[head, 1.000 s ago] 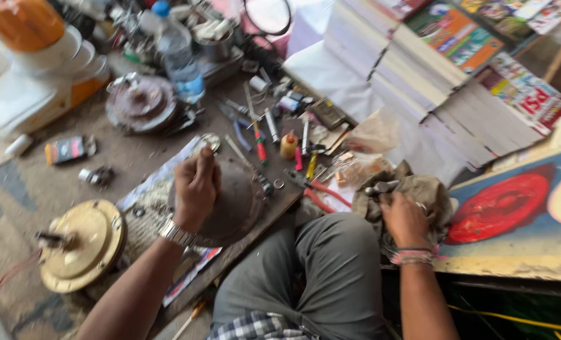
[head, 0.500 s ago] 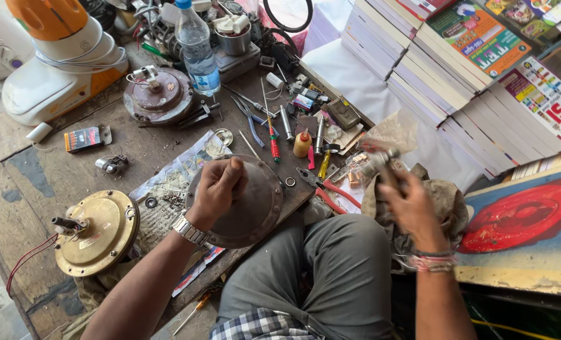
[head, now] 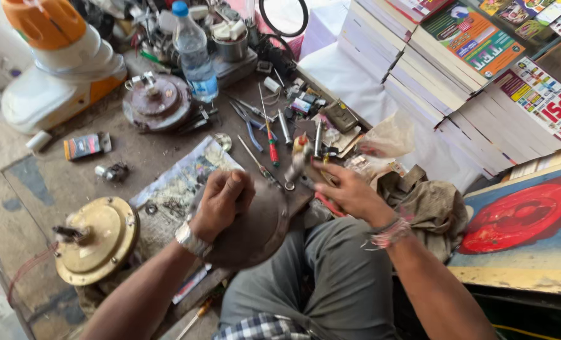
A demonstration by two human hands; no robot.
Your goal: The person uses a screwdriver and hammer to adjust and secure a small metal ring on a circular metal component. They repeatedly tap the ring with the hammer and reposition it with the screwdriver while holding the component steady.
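My left hand [head: 220, 201] rests on top of a round brown metal motor cover [head: 255, 230] at the near edge of the workbench and holds it down. My right hand [head: 346, 189] is raised just right of the cover and grips a small metal hand tool [head: 298, 165] whose tip points down toward the cover's rim. A watch sits on my left wrist and thread bands on my right. My legs in grey trousers [head: 331, 283] are below the cover.
A brass-coloured motor housing [head: 94, 239] lies at the left. Screwdrivers and pliers [head: 264, 129] are scattered beyond the cover, with a water bottle [head: 195, 53], another round motor part [head: 157, 101], an orange-and-white appliance [head: 60, 56], stacked books [head: 482, 82] and a cloth [head: 428, 208].
My right hand lifted off the cloth at the right and moved left with the metal tool toward the cover. My left hand stayed on the cover. The view tilted.
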